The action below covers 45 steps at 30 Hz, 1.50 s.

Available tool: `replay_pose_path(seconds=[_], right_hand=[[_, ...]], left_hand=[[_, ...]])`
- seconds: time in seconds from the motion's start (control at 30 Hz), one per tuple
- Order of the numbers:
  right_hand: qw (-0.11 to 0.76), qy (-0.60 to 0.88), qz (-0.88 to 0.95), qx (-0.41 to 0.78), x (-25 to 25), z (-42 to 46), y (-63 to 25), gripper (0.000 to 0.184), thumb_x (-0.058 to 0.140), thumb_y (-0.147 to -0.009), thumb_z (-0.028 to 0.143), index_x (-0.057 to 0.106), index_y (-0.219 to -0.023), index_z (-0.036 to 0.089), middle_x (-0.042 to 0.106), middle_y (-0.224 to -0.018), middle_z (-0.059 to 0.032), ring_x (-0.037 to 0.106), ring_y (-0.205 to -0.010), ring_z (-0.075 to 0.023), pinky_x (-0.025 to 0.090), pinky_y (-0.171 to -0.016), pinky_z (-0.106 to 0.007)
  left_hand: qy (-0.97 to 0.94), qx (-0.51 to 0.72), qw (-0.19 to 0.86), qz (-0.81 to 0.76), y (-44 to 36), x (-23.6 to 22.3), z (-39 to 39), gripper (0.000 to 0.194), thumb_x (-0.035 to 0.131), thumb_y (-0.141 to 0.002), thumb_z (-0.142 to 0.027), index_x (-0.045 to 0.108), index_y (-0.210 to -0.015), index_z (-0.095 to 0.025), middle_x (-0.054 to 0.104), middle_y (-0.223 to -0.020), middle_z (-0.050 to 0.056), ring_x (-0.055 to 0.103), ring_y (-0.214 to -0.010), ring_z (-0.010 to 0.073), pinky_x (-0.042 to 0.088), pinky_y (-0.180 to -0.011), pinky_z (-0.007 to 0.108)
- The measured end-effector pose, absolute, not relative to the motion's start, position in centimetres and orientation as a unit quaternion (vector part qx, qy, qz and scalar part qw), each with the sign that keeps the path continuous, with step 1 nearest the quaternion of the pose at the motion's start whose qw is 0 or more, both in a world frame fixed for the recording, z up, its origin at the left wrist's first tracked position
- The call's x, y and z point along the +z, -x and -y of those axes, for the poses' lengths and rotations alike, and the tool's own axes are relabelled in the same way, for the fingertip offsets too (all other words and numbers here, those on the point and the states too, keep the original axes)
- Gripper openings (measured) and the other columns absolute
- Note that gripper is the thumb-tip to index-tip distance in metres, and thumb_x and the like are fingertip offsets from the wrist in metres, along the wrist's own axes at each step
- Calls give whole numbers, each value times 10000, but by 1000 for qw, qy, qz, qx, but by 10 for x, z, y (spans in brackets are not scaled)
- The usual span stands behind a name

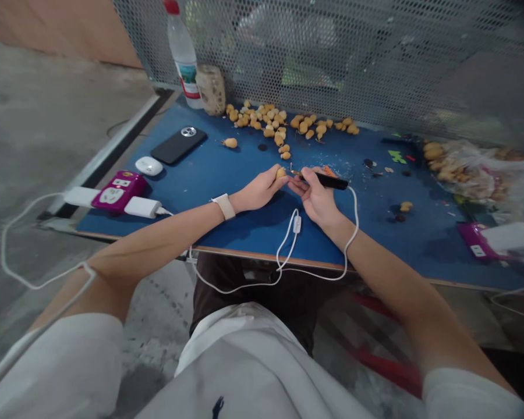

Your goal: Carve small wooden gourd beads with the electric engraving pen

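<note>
My left hand (262, 189) is closed, pinching a small yellow gourd (280, 173) between thumb and fingers. In my right hand (318, 198) lies a soldering iron (330, 181) with a black handle, gripped like a pen. Its metal tip points left and is close to the gourd; whether they touch I cannot tell. A white cable (355, 215) runs from the handle, over my right forearm and below the table's front edge. An inline switch (297, 224) rests on the blue tabletop (240, 224). Behind the handle shows an orange piece (329, 171), partly hidden.
Many small gourds (268, 119) lie along the mesh panel (288, 58). Left stand a bottle (186, 64), a jar (211, 90), a phone (179, 145), a white case (149, 166) and a purple power strip (128, 185). Right are a bagged gourd pile (467, 169) and another purple strip (475, 241).
</note>
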State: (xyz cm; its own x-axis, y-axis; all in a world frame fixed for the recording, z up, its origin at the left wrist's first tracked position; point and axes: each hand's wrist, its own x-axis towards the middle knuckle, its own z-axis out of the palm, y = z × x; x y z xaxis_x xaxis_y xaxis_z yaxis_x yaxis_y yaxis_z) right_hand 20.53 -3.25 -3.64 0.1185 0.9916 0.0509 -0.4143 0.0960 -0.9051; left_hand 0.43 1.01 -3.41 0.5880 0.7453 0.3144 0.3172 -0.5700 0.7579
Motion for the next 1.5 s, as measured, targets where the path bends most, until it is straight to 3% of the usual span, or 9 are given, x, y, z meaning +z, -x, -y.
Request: replay_pose_path(seconds=[0.8, 1.1, 1.33, 1.5], right_hand=[[634, 403, 374, 544, -36, 33, -203, 676, 1109, -616, 678, 604, -851, 295, 771, -818, 79, 867, -918, -191, 763, -975, -388], [630, 398, 387, 543, -39, 31, -205, 648, 1087, -673, 681, 604, -868, 295, 767, -816, 74, 875, -938, -194, 761, -987, -386], [634, 397, 369, 551, -40, 30, -205, 645, 1110, -630, 655, 626, -858, 295, 778, -815, 82, 851, -860, -170, 772, -951, -373], [633, 402, 375, 545, -41, 31, -206, 633, 1094, -655, 653, 612, -863, 300, 790, -839, 81, 862, -888, -179, 766, -954, -372]], left_hand=[[-830, 320, 327, -321, -4, -36, -10, 384, 463, -1250, -525, 382, -973, -271, 618, -877, 7, 609, -796, 202, 494, -773, 354], [-829, 322, 325, -321, -4, -35, -10, 472, 435, -1241, -661, 390, -978, -272, 628, -883, 14, 623, -802, 209, 501, -780, 355], [-830, 315, 331, -321, -4, -34, -9, 348, 473, -1251, -486, 401, -990, -267, 632, -901, 11, 621, -817, 206, 509, -800, 360], [-829, 314, 330, -324, -4, -34, -9, 360, 488, -1247, -487, 384, -980, -270, 636, -894, 10, 622, -809, 206, 503, -783, 357]])
